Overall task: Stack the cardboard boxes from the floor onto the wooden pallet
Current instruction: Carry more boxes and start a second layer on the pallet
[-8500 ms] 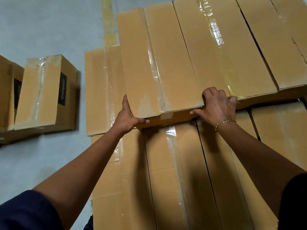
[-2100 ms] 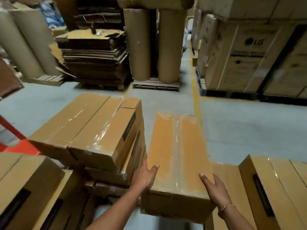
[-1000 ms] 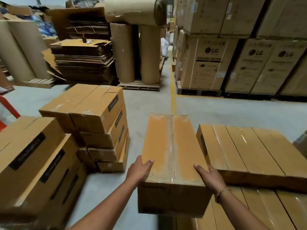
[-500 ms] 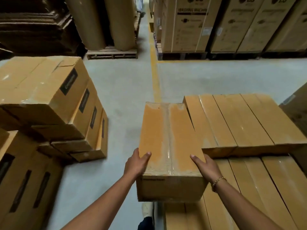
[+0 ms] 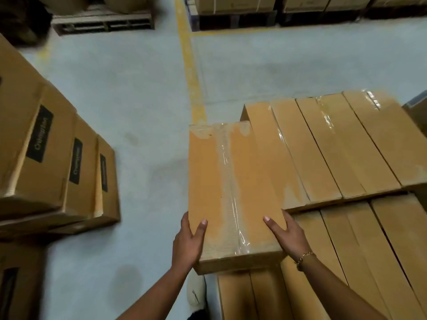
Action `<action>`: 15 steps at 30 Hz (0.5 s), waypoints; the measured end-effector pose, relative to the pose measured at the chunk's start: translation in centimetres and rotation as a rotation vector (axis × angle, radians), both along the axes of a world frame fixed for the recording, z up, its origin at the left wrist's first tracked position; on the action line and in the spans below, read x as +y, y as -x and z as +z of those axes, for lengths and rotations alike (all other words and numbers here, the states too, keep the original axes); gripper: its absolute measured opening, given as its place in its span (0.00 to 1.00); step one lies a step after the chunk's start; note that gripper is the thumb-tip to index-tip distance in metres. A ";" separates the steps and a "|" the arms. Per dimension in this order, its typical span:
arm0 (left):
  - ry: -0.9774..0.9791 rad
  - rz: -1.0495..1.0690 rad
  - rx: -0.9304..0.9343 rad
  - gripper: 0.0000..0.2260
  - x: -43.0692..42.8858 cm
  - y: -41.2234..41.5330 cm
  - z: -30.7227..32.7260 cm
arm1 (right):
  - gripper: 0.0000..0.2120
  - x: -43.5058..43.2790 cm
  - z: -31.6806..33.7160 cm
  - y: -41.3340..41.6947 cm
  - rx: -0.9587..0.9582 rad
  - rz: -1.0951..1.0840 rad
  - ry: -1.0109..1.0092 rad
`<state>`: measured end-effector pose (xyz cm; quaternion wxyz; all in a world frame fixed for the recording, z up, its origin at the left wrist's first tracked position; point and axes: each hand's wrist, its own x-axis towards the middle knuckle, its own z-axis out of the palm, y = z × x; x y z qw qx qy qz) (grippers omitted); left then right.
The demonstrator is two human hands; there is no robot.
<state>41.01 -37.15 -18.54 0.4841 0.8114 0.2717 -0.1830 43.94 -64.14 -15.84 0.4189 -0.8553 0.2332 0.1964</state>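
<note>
Head view: left hand and right hand clasp the box at its near corners, thumbs on top, likely keeping it level for setting at the stack's left edge, beside the upper row. The pallet is hidden. Beyond: grey floor, a yellow line, more boxes at left.

Grey concrete floor, crossed beyond the grip by a yellow line. Left of the grip, stacked labelled boxes directly on it; far beyond, a wooden pallet.
</note>
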 end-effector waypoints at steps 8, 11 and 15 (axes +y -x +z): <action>-0.041 -0.003 -0.052 0.33 -3.2 0.9 -6.4 | 0.37 -3.4 -7.9 0.4 -0.054 -0.010 -0.032; -0.073 0.003 -0.074 0.34 -4.4 1.4 -8.9 | 0.35 -4.8 -10.7 0.7 -0.074 0.025 -0.042; -0.111 -0.006 -0.110 0.33 -6.1 2.5 -11.7 | 0.31 -6.5 -14.0 1.1 -0.111 0.080 -0.060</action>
